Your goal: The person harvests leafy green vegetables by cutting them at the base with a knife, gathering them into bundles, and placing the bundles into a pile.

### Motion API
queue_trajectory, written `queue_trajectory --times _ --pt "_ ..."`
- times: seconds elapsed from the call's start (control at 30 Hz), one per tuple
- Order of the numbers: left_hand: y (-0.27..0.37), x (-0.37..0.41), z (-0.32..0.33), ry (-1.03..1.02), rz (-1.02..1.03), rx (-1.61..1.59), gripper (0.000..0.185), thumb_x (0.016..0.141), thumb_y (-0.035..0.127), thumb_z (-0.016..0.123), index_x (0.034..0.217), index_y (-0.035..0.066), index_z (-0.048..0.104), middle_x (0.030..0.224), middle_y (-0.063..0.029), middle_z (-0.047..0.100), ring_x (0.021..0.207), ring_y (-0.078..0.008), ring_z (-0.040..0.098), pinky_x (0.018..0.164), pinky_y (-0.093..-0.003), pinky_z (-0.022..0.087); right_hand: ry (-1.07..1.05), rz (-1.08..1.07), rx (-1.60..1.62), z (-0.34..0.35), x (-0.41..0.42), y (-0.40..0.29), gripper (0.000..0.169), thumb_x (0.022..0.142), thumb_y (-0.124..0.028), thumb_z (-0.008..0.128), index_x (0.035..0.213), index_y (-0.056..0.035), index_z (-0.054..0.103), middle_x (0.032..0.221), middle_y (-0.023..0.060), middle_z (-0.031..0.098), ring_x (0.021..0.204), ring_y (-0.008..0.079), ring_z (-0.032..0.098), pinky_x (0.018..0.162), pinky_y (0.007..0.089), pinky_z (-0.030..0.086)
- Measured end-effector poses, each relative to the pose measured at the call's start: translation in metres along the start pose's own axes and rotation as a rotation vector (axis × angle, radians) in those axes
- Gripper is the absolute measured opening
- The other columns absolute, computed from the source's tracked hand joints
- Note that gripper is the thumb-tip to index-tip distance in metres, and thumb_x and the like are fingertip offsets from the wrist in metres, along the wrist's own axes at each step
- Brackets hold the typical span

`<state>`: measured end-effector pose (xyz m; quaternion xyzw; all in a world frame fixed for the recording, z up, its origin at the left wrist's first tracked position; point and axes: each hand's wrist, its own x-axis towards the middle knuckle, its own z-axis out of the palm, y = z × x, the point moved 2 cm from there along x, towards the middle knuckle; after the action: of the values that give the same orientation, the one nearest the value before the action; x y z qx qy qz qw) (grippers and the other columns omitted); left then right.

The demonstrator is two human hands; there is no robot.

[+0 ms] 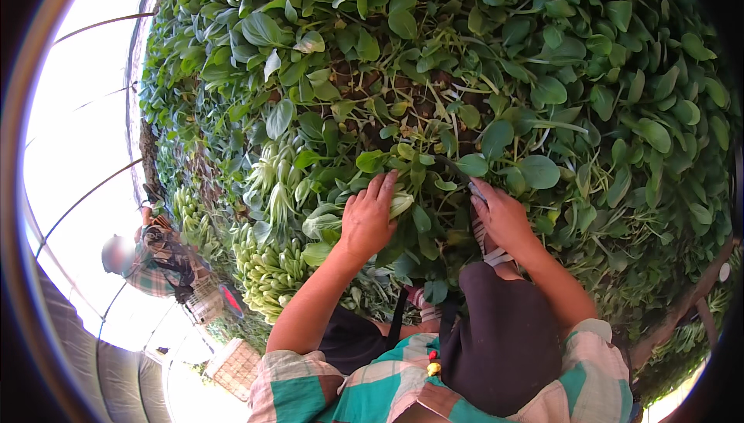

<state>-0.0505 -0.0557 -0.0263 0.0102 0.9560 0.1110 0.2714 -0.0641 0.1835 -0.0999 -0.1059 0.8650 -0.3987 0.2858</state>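
Note:
My left hand (370, 214) is closed over a leafy green with a pale stalk base (401, 205), which looks like bok choy; the base pokes out beside the fingers. My right hand (501, 214) grips the grey handle of a sickle (476, 190). Its dark curved blade (450, 166) reaches leftward among the leaves, its tip partly hidden. Rooted leafy greens (500, 138) stand around both hands. Left of my left hand, harvested greens (270, 275) lie heaped with their pale bases showing. More pale-stalked bunches (279, 179) lie just beyond the heap.
Dense greens (639, 103) spread to the right, with brown soil (372, 83) and trimmed leaves ahead. At far left another person (152, 266) works beside a pale basket (206, 300). A woven basket (235, 368) stands lower left. Tunnel hoops (87, 199) arch along the left.

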Motion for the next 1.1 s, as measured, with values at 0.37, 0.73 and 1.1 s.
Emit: queue_trajectory --times 0.37,0.73,1.1 --pt "-0.017 0.002 0.012 0.023 -0.156 -0.214 0.054 0.064 0.011 0.065 0.117 0.009 0.051 0.116 -0.0102 0.051 0.101 -0.0338 0.054 0.084 -0.0412 0.044 -0.119 -0.082 0.282 0.035 0.037 0.027 0.04 0.09 -0.023 0.056 0.128 -0.0132 0.049 0.088 0.0146 0.063 0.072 0.0317 0.06 0.066 0.0369 0.047" --pt "-0.019 -0.023 0.019 0.122 0.028 -0.212 0.055 0.062 0.008 0.068 0.115 0.01 0.053 0.119 -0.0065 0.052 0.103 -0.0294 0.053 0.083 -0.0381 0.042 -0.103 0.129 0.714 0.065 0.09 0.028 0.027 0.082 -0.019 0.067 0.096 0.0019 0.057 0.078 0.0037 0.059 0.069 0.0125 0.051 0.066 0.0298 0.045" --pt "-0.021 -0.039 -0.01 0.194 -0.014 -0.571 0.064 0.068 0.0 0.066 0.128 0.012 0.047 0.132 -0.0105 0.045 0.118 -0.0278 0.049 0.098 -0.0361 0.041 -0.294 0.206 0.974 0.047 0.081 -0.003 0.027 0.083 -0.016 0.068 0.104 -0.003 0.057 0.077 -0.0006 0.057 0.063 0.0058 0.051 0.056 0.0212 0.041"
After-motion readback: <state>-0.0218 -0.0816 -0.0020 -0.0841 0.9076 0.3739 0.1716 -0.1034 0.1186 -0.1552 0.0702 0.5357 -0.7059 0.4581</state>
